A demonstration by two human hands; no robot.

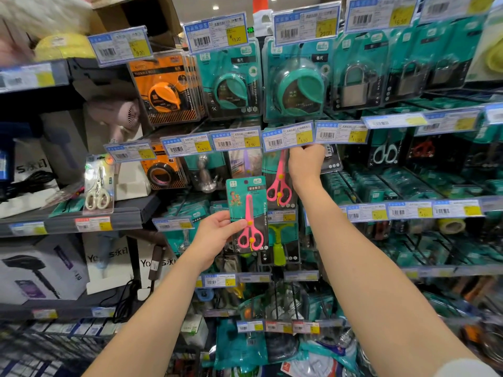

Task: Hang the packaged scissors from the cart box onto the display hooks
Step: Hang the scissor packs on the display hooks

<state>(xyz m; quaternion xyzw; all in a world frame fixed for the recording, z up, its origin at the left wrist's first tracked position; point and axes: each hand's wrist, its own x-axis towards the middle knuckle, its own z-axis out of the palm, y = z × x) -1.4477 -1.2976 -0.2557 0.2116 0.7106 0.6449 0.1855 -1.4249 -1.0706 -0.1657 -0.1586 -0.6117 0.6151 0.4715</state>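
My left hand (215,235) grips a teal card pack of pink safety scissors (248,213) by its left edge, held upright in front of the display. Behind it to the right, another pink scissors pack (280,178) hangs on a display hook. My right hand (306,161) is raised to the price tag (288,136) at the tip of that hook, fingers curled at the tag's lower edge. The hook itself is hidden behind the tag and my hand.
Tape measures (234,85) and padlocks (353,83) hang in the row above. White scissors in a clear pack (98,186) stand on the left shelf (76,219). Hair dryer boxes (40,270) sit lower left. Teal packs fill the hooks on the right and below.
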